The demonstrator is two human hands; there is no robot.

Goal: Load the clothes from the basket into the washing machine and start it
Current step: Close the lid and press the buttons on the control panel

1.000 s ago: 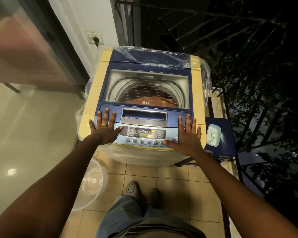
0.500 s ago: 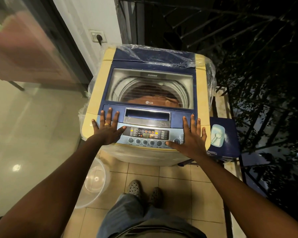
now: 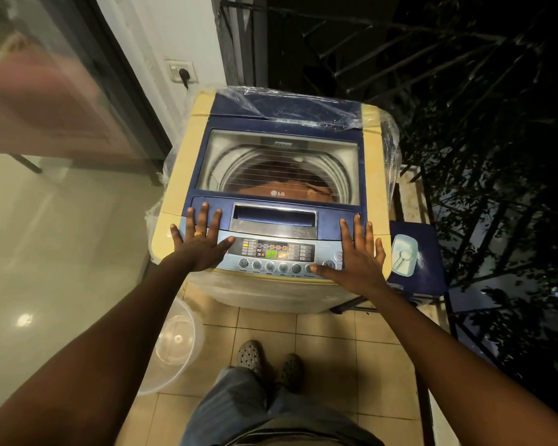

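Washing machine: a blue-and-cream top-loading washing machine [image 3: 187,162] stands in the middle of the scene on beige floor tiles [image 3: 329,349], with crinkled clear plastic wrap [image 3: 290,104] over its far edge and down its sides.
Lid: the blue-framed lid with a glass window [image 3: 362,175] lies shut, flat over the opening.
Drum: the ribbed metal drum [image 3: 339,175] shows through the window.
Clothes: a heap of reddish-brown clothes [image 3: 271,185] lies inside the drum, under the closed lid.
Control panel: the pale blue control panel [image 3: 298,252] runs along the near edge of the machine, with a row of round buttons and a lit green number display [image 3: 271,254].
Left hand: the left hand [image 3: 197,246] lies palm down on the left end of the panel, fingers straight and spread and gripping nothing; a gold ring [image 3: 199,234] sits on one finger.
Right hand: the right hand [image 3: 358,262] lies flat on the right end of the panel, fingers straight and apart; its thumb tip rests at the right end of the button row, and whether it presses a button cannot be told.
Tub: a clear round plastic tub [image 3: 174,342] stands on the floor at near left of the machine, its bare bottom showing through.
Stool: a dark blue stool [image 3: 429,252] stands just right of the machine and carries a small white lidded container [image 3: 404,255]; its contents are hidden.
Feet: grey perforated clogs [image 3: 250,354] stand on the tiles near the machine's front.
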